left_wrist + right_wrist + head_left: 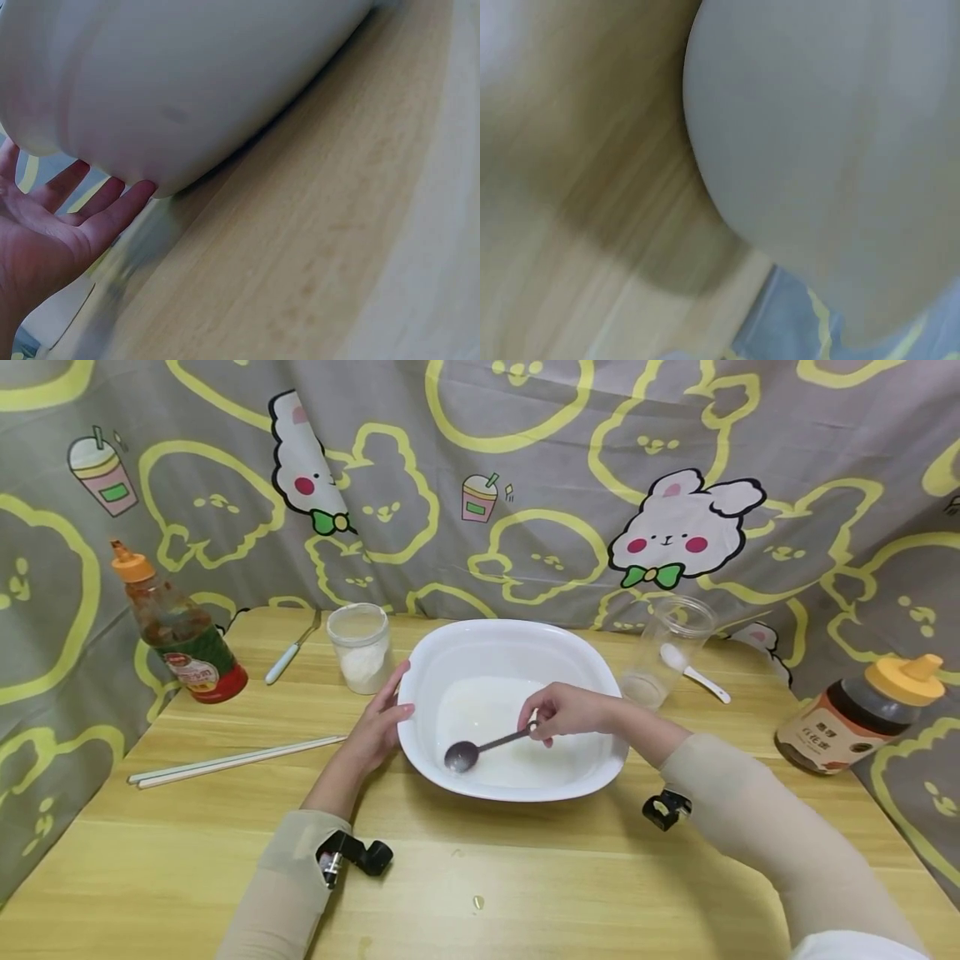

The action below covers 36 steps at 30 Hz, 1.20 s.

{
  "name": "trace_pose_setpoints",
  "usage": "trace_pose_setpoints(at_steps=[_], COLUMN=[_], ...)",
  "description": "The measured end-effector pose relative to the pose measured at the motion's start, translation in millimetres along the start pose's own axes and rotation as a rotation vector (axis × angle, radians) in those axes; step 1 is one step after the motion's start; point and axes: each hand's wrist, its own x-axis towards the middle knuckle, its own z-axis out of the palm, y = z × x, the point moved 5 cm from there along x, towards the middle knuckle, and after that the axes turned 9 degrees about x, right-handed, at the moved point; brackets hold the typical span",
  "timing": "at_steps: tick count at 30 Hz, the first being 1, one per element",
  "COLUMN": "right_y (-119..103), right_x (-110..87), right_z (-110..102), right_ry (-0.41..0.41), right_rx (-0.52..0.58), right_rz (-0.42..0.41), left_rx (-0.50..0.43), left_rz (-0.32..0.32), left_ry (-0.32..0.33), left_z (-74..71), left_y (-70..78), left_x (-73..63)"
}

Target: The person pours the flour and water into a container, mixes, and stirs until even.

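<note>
- White basin (510, 652) stands on the table (420, 902) straight ahead of you; take it as the middle of the clock, 12 being the far side.
- White liquid (480, 702) covers the floor of the basin.
- Your left hand (377, 722) is at 9 o'clock, fingers extended and touching the basin's outer side; the left wrist view shows fingertips against the wall.
- Your right hand (566, 710), over the basin, pinches the ringed handle end of a dark spoon (463, 755).
- That spoon's bowl points to 8 o'clock inside the basin; you can't tell how deep it dips.
- At 10 o'clock you have a clear jar (363, 664) of white contents, near your left hand.
- Farther out, between 9 and 10, are a fork (283, 662) and a red sauce bottle (191, 652); chopsticks (236, 762) lie just below 9.
- Between 2 and 3 are a clear container (652, 660) and a small white spoon (707, 685).
- A dark, yellow-capped bottle (851, 722) leans in your view at 3.
</note>
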Motion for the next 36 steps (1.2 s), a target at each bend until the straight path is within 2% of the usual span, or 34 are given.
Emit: trace_pose_setpoints(at_steps=[4,8,12,17,21,26,31,36], right_y=[0.0,3.4,5.9,7.0,10.4,12.6,13.4,8.0], right_x=[-20.2,-41.2,-58.2,-65.4,-59.9,-42.9,-16.5,10.3], right_z=[-6.4,-21.4,-40.2,-64.3,-80.7,-88.6,-76.7,-51.5], right_ry=[-0.074,-0.077,-0.028,0.098,0.231,0.34,0.362,0.325], right_rx=[-0.047,-0.085,-0.123,-0.206,-0.284,-0.298,-0.22,-0.047], right_rz=[-0.018,0.018,0.087,0.159,0.192,0.175,0.136,0.085], left_rx=[0.004,0.011,0.013,0.019,0.015,0.01,0.003,0.013], left_rz=[-0.006,-0.008,-0.005,-0.006,-0.003,0.005,-0.003,-0.01], left_ry=[-0.003,-0.006,-0.008,-0.003,-0.005,-0.007,-0.009,-0.001], left_z=[-0.6,-0.7,-0.4,-1.1,-0.5,1.1,1.5,0.0], left_y=[-0.6,-0.6,0.0,0.6,0.2,0.2,-0.8,-1.2], left_x=[0.0,-0.1,-0.4,-0.7,-0.7,0.5,1.3,0.7])
